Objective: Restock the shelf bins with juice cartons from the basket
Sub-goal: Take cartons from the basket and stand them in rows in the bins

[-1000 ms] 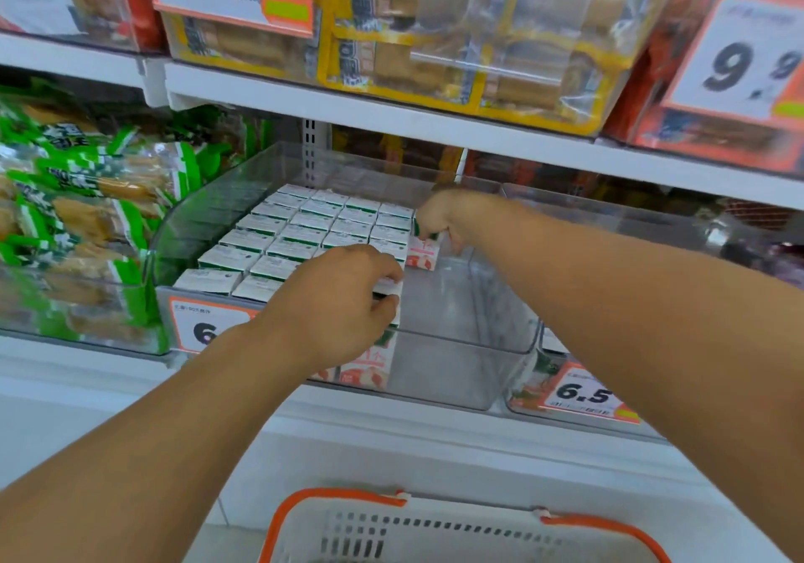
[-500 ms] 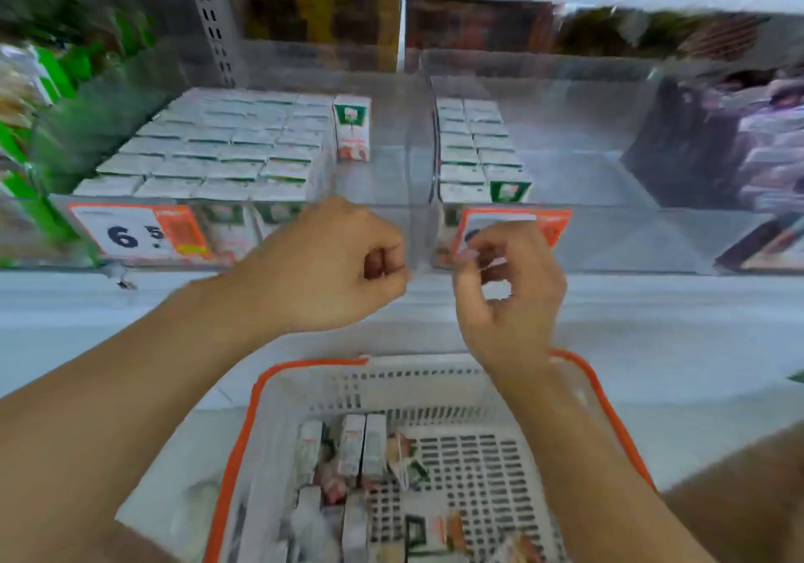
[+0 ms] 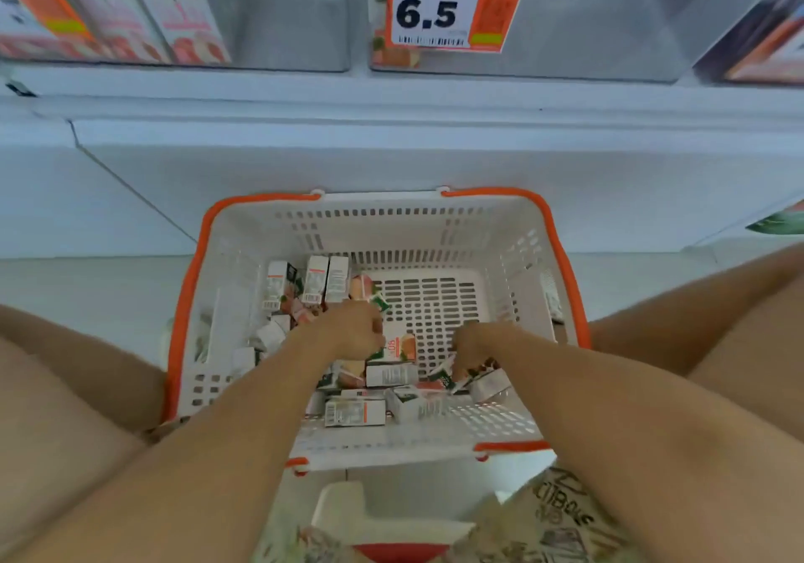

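A white basket (image 3: 500, 231) with an orange rim sits on the floor between my knees. Several small juice cartons (image 3: 354, 412) lie jumbled in its left and near parts. My left hand (image 3: 350, 329) is down in the basket, fingers curled on a juice carton (image 3: 398, 347) with a peach print. My right hand (image 3: 474, 342) reaches in beside it, its fingers curled down onto a tilted carton (image 3: 441, 379). Above, the left clear shelf bin (image 3: 283, 9) holds upright cartons (image 3: 174, 5). The right bin (image 3: 609, 18) carries a 6.5 price tag (image 3: 452, 5).
A white shelf ledge (image 3: 391, 127) runs across between the bins and the basket. My bare knees flank the basket on both sides. A white stool edge (image 3: 348, 514) shows below it. Another bin with dark packs (image 3: 765, 40) stands at the far right.
My view has dropped from the shelf bins to the basket. Both hands left the bin, came down past the shelf edge and now reach into the basket among the cartons.
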